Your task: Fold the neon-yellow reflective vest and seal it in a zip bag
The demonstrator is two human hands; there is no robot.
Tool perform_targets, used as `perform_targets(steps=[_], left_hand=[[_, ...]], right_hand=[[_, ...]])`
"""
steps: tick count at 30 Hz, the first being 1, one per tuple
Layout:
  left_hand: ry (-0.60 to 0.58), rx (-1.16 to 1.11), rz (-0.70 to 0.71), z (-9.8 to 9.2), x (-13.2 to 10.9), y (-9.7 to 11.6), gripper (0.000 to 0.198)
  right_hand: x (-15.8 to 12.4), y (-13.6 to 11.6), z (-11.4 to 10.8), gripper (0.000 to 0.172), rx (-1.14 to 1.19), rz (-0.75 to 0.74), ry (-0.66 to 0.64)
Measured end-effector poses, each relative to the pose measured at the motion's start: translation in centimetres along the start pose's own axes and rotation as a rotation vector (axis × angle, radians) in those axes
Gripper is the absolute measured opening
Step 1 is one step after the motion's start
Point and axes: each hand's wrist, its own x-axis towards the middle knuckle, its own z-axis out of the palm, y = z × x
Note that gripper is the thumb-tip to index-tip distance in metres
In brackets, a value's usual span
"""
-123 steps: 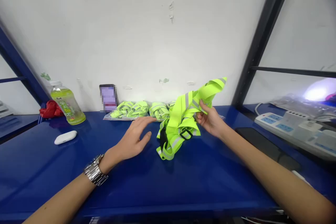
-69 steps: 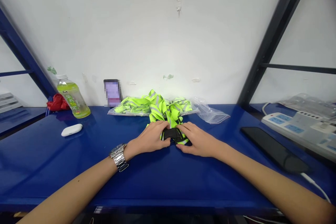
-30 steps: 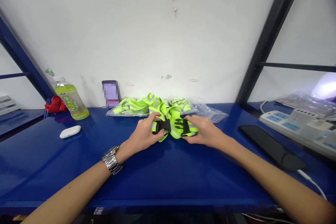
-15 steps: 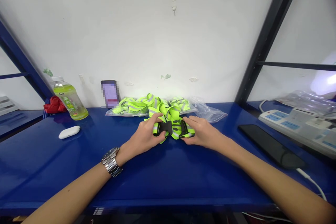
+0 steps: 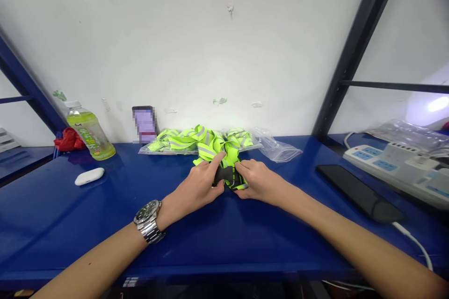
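Note:
My left hand (image 5: 202, 181), with a steel watch (image 5: 149, 219) on its wrist, grips the black socket half of a side-release buckle (image 5: 224, 174). My right hand (image 5: 258, 180) pinches the other half, whose prongs meet the socket; whether they are locked I cannot tell, as my fingers hide part of it. Neon yellow-green reflective straps (image 5: 206, 142) with grey stripes are joined to the buckle and lie bunched behind it. Under and beside the straps lies a clear plastic bag (image 5: 280, 149).
On the blue table (image 5: 224, 243), a drink bottle (image 5: 91, 133), red cloth (image 5: 69, 140) and white earbud case (image 5: 89, 176) are at left. A phone (image 5: 145, 124) leans on the wall. Another phone (image 5: 359, 192), with a cable, and a power strip (image 5: 393, 168) lie right.
My right hand has moved left, bringing its buckle half against the socket in my left hand. The gap between the halves has closed. The view has shifted slightly.

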Motion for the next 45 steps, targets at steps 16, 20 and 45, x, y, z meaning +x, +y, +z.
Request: perform_targets(steps=[16, 20, 45], left_hand=[[0.054, -0.017, 0.088, -0.3, 0.0, -0.3, 0.056], [0.342, 0.163, 0.235, -0.6, -0.2, 0.7, 0.034], [0.265, -1.278, -0.626, -1.0, 1.7, 2.8, 0.040]], right_hand=[[-0.1, 0.3, 0.6, 0.025, 0.071, 0.057, 0.061], [0.0, 0.6, -0.2, 0.032, 0.175, 0.135, 0.159], [0.6, 2.7, -3.4, 0.053, 0.706, 0.516, 0.319]])
